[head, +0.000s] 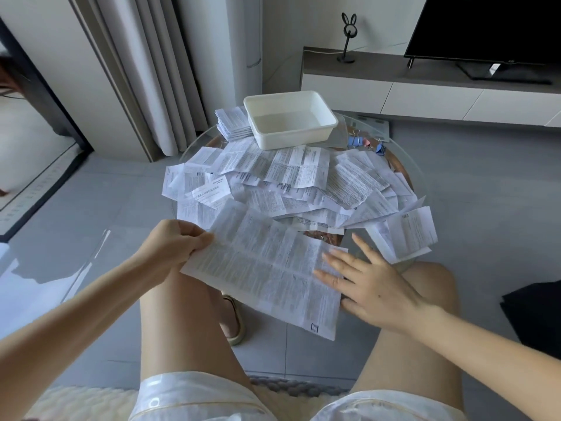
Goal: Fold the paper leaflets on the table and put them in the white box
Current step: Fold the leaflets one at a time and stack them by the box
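Note:
A large unfolded leaflet (267, 265) with creases lies at the near edge of the round glass table (194, 141), overhanging my knees. My left hand (179, 241) pinches its left edge between thumb and fingers. My right hand (370, 284) rests flat with spread fingers on the leaflet's right side. Behind it a loose heap of unfolded leaflets (291, 180) covers the tabletop. The white box (290, 120) stands empty at the far side. A stack of folded leaflets (233, 123) sits just left of the box.
Blue and pink binder clips (364, 144) lie right of the box. A TV cabinet (425, 86) with a black screen (491, 28) and a rabbit-eared stand (347, 38) is behind. Curtains (158, 71) hang at the left. My bare knees are under the table edge.

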{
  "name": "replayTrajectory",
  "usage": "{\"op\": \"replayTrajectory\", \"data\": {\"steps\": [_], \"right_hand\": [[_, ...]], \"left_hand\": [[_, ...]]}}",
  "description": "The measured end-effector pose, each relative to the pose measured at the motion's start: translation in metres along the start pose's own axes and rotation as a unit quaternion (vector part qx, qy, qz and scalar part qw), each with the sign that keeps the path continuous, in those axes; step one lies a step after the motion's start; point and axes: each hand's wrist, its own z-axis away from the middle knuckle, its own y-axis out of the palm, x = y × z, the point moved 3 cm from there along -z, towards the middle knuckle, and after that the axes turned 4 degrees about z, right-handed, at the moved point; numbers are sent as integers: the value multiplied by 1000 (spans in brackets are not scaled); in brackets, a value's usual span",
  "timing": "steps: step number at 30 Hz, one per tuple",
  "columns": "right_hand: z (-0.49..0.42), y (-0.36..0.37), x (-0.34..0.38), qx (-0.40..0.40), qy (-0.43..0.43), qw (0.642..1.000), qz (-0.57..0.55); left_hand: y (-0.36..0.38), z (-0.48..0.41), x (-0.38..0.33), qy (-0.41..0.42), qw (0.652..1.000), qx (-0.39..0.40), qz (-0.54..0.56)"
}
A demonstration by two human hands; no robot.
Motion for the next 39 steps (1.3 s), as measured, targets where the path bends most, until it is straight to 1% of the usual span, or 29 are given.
{"op": "replayTrajectory", "data": {"steps": [2, 6, 8, 12, 14, 17, 18, 20, 22, 24, 25, 27, 29, 31, 34, 36, 39], "right_hand": [[3, -3, 9, -70, -26, 997, -8], [2, -25, 10, -166, -40, 985, -16], [2, -41, 7, -200, -34, 979, -36], [8, -67, 5, -226, -22, 966, -124], [8, -72, 11, -207, -6, 965, -164], [7, -67, 17, -143, 38, 965, -216], [6, -65, 16, -122, 60, 961, -241], [5, -62, 14, -76, 104, 947, -294], [4, -59, 13, -29, 136, 935, -328], [3, -56, 10, 12, 165, 912, -375], [2, -54, 8, 26, 182, 901, -394], [-5, -50, 2, 53, 214, 884, -413], [-15, -49, -4, 59, 243, 873, -418], [-26, -46, -12, 42, 274, 870, -408], [-41, -41, -28, 20, 320, 879, -353], [-52, -35, -38, 34, 333, 877, -345], [-65, -22, -45, 89, 336, 885, -310]], "left_hand": [[-5, -2, -15, 27, 998, 33, -35], [-12, -15, -57, 86, 984, 92, -123], [-3, -22, -82, 135, 967, 121, -179], [47, -29, -123, 241, 917, 150, -282], [76, -29, -133, 291, 888, 165, -314], [111, -30, -129, 339, 846, 193, -364], [117, -29, -124, 357, 834, 188, -377], [115, -25, -114, 397, 822, 139, -385], [100, -19, -102, 421, 833, 108, -343], [80, -13, -81, 410, 848, 137, -307], [70, -10, -68, 406, 848, 154, -304], [55, -5, -38, 430, 831, 153, -318], [48, -2, -12, 445, 817, 144, -338], [47, -1, 1, 459, 813, 135, -331], [48, -3, 4, 471, 811, 130, -321], [48, -6, 6, 472, 809, 134, -323], [49, -6, 6, 471, 809, 133, -324]]}}
